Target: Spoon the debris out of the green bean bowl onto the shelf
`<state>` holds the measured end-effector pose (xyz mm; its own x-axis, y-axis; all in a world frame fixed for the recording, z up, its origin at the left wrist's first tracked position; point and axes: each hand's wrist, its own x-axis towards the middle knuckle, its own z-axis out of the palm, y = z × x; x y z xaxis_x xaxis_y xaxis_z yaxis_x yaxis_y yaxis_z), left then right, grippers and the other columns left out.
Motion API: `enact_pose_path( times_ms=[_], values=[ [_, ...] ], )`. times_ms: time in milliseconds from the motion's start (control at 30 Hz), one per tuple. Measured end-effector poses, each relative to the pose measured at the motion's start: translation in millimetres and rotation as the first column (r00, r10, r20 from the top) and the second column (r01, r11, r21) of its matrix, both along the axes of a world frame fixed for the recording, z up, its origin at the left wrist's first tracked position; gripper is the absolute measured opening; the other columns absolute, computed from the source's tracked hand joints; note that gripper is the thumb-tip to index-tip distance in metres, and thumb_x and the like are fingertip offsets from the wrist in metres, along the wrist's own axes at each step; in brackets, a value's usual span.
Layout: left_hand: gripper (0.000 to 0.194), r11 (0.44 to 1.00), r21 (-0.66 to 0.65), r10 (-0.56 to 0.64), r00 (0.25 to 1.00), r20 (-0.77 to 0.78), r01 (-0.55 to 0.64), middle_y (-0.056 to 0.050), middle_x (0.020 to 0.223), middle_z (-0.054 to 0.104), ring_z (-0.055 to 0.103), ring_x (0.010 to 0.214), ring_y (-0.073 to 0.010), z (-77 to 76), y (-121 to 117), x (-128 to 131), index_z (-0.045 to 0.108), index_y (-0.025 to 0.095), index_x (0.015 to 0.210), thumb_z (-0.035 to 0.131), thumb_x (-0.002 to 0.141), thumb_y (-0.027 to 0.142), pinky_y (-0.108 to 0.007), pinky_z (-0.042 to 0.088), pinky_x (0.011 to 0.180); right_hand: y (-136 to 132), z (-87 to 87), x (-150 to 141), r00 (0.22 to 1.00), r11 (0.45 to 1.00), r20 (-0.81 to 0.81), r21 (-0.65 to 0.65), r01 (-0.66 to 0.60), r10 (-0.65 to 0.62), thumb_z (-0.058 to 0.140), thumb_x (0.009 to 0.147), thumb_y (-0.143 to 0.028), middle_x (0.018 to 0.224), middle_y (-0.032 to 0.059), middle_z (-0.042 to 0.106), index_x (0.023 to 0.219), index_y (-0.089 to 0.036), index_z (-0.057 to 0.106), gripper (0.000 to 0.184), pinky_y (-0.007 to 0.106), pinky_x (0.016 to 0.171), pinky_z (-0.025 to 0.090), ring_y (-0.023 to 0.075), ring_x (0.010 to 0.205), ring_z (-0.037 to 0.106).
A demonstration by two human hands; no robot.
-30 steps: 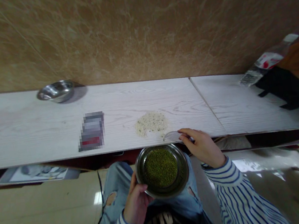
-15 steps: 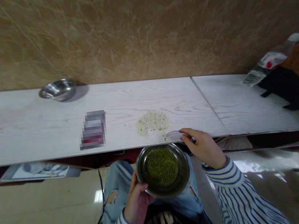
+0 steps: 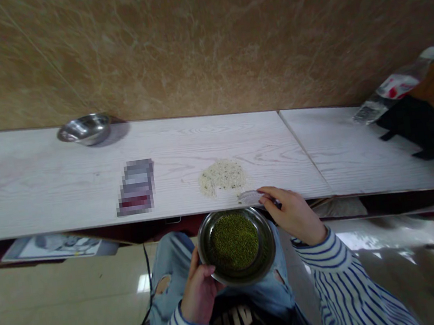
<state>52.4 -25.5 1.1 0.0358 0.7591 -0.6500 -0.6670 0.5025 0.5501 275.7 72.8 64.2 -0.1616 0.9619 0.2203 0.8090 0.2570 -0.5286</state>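
Note:
My left hand (image 3: 202, 289) grips the near left rim of a steel bowl (image 3: 267, 252), thumb over the edge. Small green beans (image 3: 235, 240), like mung beans, cover the bowl's bottom. The bowl is over my lap, just below the table's front edge. Between the thumb and fingers of my right hand (image 3: 294, 215) is a thin, clear, curved plastic piece (image 3: 249, 197), low over the table edge; its exact kind is unclear. Just beyond it lies a flat pile of rice-like white grains (image 3: 224, 175) with dark and green specks. A few specks sit by the plastic's left tip.
A second steel bowl (image 3: 87, 130) stands by the wall at the back left. On the white table (image 3: 175, 146) lies a blurred-out flat rectangular item (image 3: 135, 188). A plastic bottle (image 3: 397, 86) leans on a dark and brown bag (image 3: 431, 123) at right.
My right hand and the clear plastic piece have shifted very slightly left along the table edge. My left hand and the bowl stay practically where they were.

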Motion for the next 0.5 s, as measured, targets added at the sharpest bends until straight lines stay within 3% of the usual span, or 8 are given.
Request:
enact_pose_path(
  times_ms=[267,500],
  values=[
    [0.056,1.000,-0.002,-0.009,1.000,-0.013,0.009,-0.001,0.097,0.066,0.062,0.077,-0.0192,-1.4,0.6,-1.7,0.052,0.029,0.116,0.059,0.062,0.014,-0.035,0.054,0.062,2.4,3.5,6.3,0.997,0.997,0.029,0.025,0.073,-0.074,0.049,0.087,-0.026,0.093,0.0073,0.073,0.107,-0.018,0.067,0.028,0.035,0.077,0.052,0.0216,0.082,0.068],
    [0.058,1.000,-0.012,-0.002,1.000,-0.021,0.002,-0.002,0.101,0.066,0.061,0.078,-0.0201,0.6,1.1,0.0,0.051,0.030,0.118,0.058,0.062,0.013,-0.035,0.053,0.061,2.6,2.5,-0.6,0.999,0.998,0.006,0.033,0.049,-0.049,0.048,0.087,-0.026,0.091,0.0063,0.074,0.108,-0.020,0.067,0.028,0.034,0.076,0.052,0.0203,0.081,0.068]
  ],
)
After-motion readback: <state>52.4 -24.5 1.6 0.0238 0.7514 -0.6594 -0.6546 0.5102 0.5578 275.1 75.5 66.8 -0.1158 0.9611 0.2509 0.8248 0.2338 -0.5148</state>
